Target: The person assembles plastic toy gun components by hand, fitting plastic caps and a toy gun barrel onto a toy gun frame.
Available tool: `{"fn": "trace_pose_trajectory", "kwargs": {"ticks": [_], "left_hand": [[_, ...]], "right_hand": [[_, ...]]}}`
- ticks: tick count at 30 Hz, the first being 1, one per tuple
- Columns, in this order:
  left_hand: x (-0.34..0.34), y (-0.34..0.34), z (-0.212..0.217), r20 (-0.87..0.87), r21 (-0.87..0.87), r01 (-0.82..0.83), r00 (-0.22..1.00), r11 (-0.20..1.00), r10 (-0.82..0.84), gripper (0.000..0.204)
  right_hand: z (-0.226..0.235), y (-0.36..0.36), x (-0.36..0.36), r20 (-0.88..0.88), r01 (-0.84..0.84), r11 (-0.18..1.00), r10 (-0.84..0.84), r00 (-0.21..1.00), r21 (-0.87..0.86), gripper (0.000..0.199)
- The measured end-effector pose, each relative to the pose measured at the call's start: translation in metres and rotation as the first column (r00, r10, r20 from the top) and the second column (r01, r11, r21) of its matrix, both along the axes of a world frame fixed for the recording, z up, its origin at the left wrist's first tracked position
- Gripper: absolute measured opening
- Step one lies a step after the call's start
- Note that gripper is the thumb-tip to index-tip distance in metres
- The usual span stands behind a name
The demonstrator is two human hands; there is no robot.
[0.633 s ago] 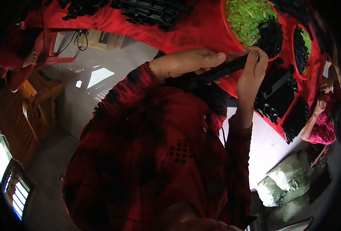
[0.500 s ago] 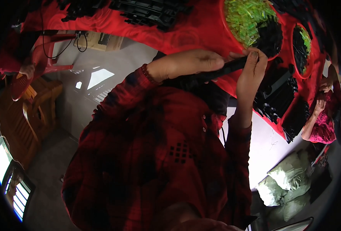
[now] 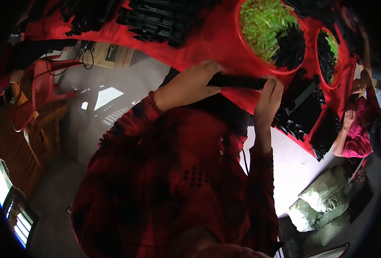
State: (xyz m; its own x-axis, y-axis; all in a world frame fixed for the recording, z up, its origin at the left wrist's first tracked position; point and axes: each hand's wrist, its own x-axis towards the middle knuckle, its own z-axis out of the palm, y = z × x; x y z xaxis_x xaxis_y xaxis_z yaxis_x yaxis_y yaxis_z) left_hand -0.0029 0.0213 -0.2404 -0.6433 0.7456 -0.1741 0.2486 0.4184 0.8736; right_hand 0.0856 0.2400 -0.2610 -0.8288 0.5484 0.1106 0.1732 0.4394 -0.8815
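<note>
My left hand (image 3: 189, 84) grips one end of a long black plastic bar (image 3: 235, 81), and my right hand (image 3: 268, 99) pinches its other end. The bar lies level at the near edge of a table with a red cover (image 3: 216, 41). Just beyond it stands a red tub (image 3: 242, 41) holding small green translucent pieces (image 3: 261, 23) and a heap of black parts (image 3: 290, 46). Both of my sleeves are red and black check.
Stacks of black plastic parts lie on the table at the back (image 3: 160, 19) and to the right (image 3: 304, 114). A second red tub (image 3: 328, 56) stands further right. A person in pink (image 3: 354, 129) sits at the right. Red chairs (image 3: 31, 101) stand left; pale sacks (image 3: 324, 202) lie on the floor.
The black bar was tilted with its right end higher; it now lies level. Both hands have kept their grip on its ends, and the view has shifted slightly.
</note>
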Motion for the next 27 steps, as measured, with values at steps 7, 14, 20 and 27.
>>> {"fn": "trace_pose_trajectory", "kwargs": {"ticks": [7, 14, 20, 27], "left_hand": [[-0.011, 0.006, -0.013, -0.415, -0.001, -0.015, 0.910, 1.000, 0.014, 0.034], [-0.016, 0.017, -0.026, -0.520, -0.062, -0.048, 0.854, 0.997, 0.009, 0.033], [-0.014, 0.017, -0.035, -0.500, 0.036, -0.112, 0.859, 0.993, 0.115, 0.035], [-0.019, 0.014, -0.050, -0.456, 0.187, -0.139, 0.865, 0.972, 0.211, 0.040]], "right_hand": [[0.012, 0.012, -0.010, 0.091, -0.159, 0.763, 0.132, 0.987, 0.626, 0.014], [0.021, 0.020, -0.068, -0.009, -0.181, 0.822, 0.220, 0.975, 0.539, 0.018], [0.014, 0.027, -0.114, 0.013, -0.347, 0.618, 0.478, 0.878, 0.705, 0.025], [0.017, 0.029, -0.121, 0.187, -0.478, 0.443, 0.555, 0.811, 0.758, 0.028]]}}
